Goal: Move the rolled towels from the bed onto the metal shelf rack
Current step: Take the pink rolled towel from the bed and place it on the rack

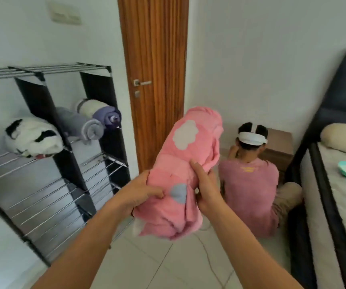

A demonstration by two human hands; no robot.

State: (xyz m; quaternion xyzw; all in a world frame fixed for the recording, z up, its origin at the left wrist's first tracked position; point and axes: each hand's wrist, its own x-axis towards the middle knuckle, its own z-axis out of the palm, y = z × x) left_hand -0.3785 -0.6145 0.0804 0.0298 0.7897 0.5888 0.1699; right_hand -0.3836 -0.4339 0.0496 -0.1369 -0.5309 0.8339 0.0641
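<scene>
- Two hands on one pink rolled towel [185,174], held in the air right of the metal shelf rack [49,155], not touching it.
- Left hand [138,193]: fingers clenched into the towel's lower left side.
- Right hand [205,188]: fingers wrapped round the towel's right edge, thumb on top.
- Towel is tilted, upper end pointing away from the rack; loosely rolled, white and blue cloud patches showing.
- On the rack's middle tier: black-and-white towel [32,137] at left, grey towel [80,126] beside it, cream-and-purple towel [101,113] at the right end.
- Wooden door [155,80] just right of the rack, shut.
- Person in pink shirt [251,184] sits on the floor beyond the towel, back to camera.
- Bed [339,184] far right, well apart from the rack.
</scene>
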